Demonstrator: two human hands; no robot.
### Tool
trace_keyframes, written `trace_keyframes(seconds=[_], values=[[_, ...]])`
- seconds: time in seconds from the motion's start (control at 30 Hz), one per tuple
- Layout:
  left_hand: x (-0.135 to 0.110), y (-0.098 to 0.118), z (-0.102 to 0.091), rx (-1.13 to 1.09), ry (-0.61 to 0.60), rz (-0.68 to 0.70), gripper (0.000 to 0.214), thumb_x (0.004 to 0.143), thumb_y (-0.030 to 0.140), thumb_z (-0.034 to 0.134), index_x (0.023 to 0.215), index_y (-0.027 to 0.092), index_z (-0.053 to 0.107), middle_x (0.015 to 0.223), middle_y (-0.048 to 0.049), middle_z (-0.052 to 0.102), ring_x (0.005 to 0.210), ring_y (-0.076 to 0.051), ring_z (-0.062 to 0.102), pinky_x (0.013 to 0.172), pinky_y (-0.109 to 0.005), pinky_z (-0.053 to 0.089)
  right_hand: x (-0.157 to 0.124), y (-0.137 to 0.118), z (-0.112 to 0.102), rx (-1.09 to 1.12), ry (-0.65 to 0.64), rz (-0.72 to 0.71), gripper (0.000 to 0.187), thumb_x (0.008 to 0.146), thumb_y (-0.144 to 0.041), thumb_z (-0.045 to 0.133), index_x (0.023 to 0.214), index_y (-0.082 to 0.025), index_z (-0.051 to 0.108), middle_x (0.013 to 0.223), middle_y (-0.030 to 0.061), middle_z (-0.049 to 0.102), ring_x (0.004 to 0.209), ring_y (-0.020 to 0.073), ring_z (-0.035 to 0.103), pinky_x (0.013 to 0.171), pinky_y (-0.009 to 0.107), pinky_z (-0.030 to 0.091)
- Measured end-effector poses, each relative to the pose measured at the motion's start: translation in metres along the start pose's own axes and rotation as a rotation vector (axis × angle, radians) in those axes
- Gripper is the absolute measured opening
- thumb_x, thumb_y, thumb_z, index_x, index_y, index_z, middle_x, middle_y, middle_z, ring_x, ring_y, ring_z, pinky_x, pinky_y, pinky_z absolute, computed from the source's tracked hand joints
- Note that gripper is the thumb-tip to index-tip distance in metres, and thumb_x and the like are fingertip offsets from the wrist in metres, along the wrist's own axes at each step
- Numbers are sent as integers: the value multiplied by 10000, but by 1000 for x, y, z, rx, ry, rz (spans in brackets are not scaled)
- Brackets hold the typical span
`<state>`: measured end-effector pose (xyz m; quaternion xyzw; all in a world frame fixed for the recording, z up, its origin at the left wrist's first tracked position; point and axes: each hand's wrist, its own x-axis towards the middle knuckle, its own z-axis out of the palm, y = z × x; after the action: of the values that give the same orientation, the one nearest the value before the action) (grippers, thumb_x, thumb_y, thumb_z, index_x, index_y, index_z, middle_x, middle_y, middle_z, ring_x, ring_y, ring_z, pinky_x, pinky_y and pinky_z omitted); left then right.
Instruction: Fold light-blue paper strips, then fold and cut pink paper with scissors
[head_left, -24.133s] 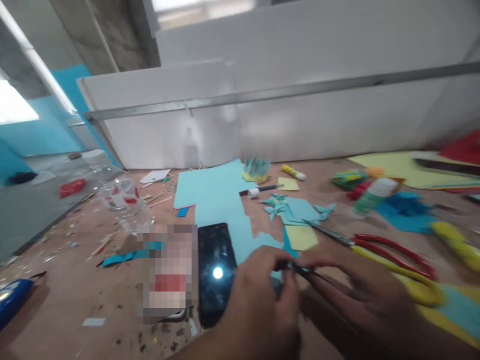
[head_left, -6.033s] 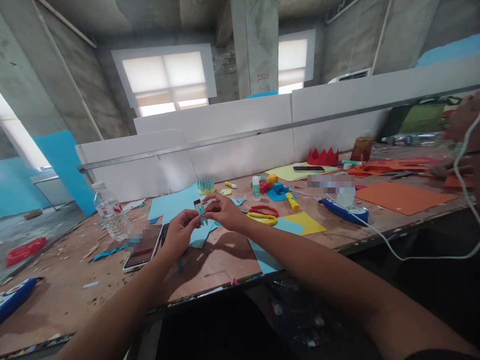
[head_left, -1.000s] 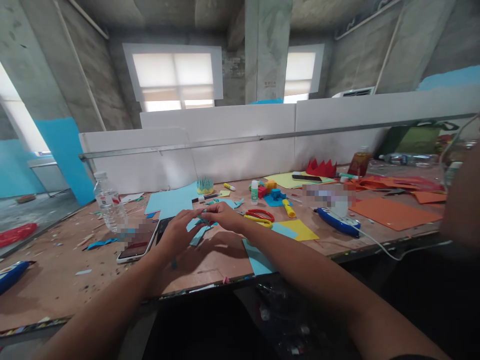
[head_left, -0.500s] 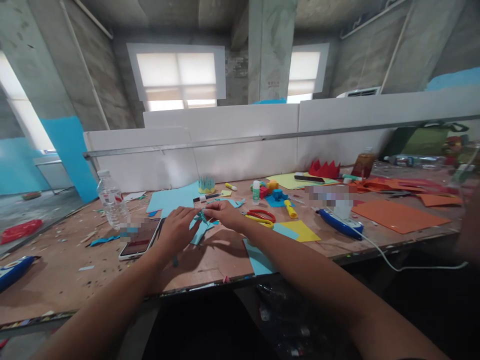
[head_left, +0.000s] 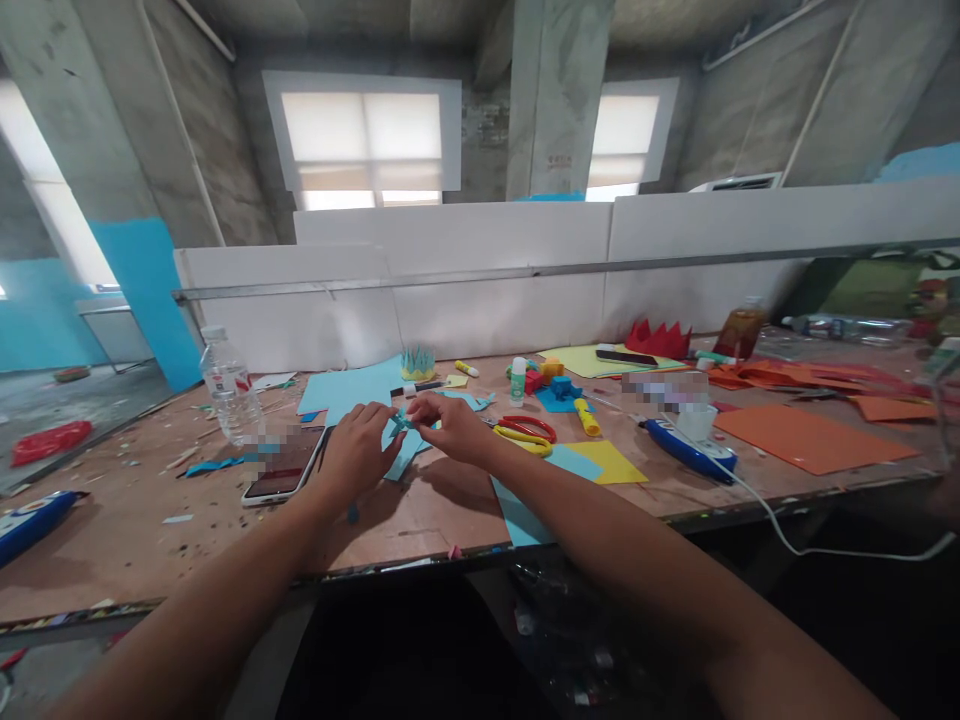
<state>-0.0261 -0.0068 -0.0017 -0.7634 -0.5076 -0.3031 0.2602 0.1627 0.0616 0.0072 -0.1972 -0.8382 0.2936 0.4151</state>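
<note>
My left hand (head_left: 358, 452) and my right hand (head_left: 452, 428) meet over the brown worktable (head_left: 225, 520), both pinching a small folded light-blue paper piece (head_left: 399, 423) between their fingertips. Under it lies a larger light-blue paper sheet (head_left: 346, 388) with cut edges. A phone (head_left: 283, 477) lies just left of my left hand. Red-and-yellow scissors (head_left: 527, 433) rest just right of my right hand.
A water bottle (head_left: 229, 389) stands at the left. Glue sticks (head_left: 517, 380), blue paper crowns (head_left: 418, 363), yellow and orange sheets (head_left: 806, 438) and a blue device (head_left: 690, 449) with a white cable lie to the right. A white partition (head_left: 487, 290) closes the back.
My hands stay together on the small blue paper piece, lifting it slightly off the sheet. The view has drifted a little to the left and up.
</note>
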Motion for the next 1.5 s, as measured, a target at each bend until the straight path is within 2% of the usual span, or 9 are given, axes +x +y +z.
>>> trace_keyframes(seconds=[0.1, 0.2, 0.3, 0.47, 0.63, 0.9, 1.03, 1.23, 1.5], values=[[0, 2, -1, -44, -2, 15, 235, 886, 263, 585, 1108, 194, 615, 1145, -116, 661, 1053, -298, 586, 923, -434, 475, -2, -6, -2, -206, -40, -100, 251, 824, -104, 609, 1055, -199, 626, 872, 23, 688, 806, 164, 639, 783, 279, 465], [1, 2, -1, -76, -24, 17, 194, 881, 227, 573, 1068, 203, 617, 1078, -97, 679, 1012, -284, 602, 889, -424, 490, -3, -11, -1, -350, -76, -176, 272, 846, -81, 578, 1082, -211, 615, 935, 33, 696, 871, 179, 644, 803, 285, 458], [0, 1, -1, -91, -37, -1, 152, 895, 216, 539, 1018, 196, 625, 976, -93, 693, 931, -284, 617, 823, -424, 502, -4, -12, 2, -338, -70, -198, 274, 851, -85, 569, 1090, -212, 606, 953, 33, 693, 894, 183, 646, 825, 288, 465], [-1, 1, 0, -110, -26, -32, 181, 897, 229, 538, 1031, 193, 654, 975, -97, 728, 912, -288, 650, 811, -426, 505, -4, -11, 4, -230, -17, -201, 225, 863, -122, 559, 1068, -203, 600, 960, 38, 690, 862, 170, 649, 815, 281, 487], [-1, 2, -1, -124, -31, -11, 214, 922, 229, 513, 1021, 203, 701, 873, -85, 749, 831, -274, 677, 748, -400, 520, -4, -14, 2, -230, 25, -205, 217, 871, -153, 576, 1081, -202, 598, 962, 40, 694, 872, 173, 652, 824, 290, 491], [-3, -9, -5, -155, 140, 2, 311, 897, 170, 518, 1165, 218, 668, 1008, -83, 759, 924, -239, 683, 831, -377, 531, -7, -27, 2, -205, 68, -210, 263, 877, -243, 617, 1132, -183, 600, 1087, 83, 667, 890, 182, 631, 803, 313, 512], [-2, -7, -11, -167, 186, 84, 319, 908, 185, 529, 1195, 243, 657, 1074, -71, 760, 958, -231, 691, 874, -381, 524, -6, -33, -2, -270, 130, -334, 214, 892, -251, 608, 1095, -183, 626, 1035, 88, 686, 912, 199, 636, 844, 339, 512], [2, -1, -24, -169, 331, 229, 283, 901, 115, 532, 1137, 213, 652, 1113, -81, 762, 983, -212, 709, 877, -358, 528, -5, -39, -10, -441, 177, -576, 131, 927, -231, 594, 1040, -209, 657, 1012, 78, 717, 1004, 213, 644, 930, 369, 495], [9, 0, -41, -110, 299, 329, 301, 915, 129, 518, 1160, 254, 641, 1200, -51, 734, 1066, -209, 701, 901, -364, 523, -10, -54, -22, -592, 192, -733, 101, 936, -232, 606, 990, -237, 691, 981, 45, 742, 912, 194, 659, 859, 365, 511]])
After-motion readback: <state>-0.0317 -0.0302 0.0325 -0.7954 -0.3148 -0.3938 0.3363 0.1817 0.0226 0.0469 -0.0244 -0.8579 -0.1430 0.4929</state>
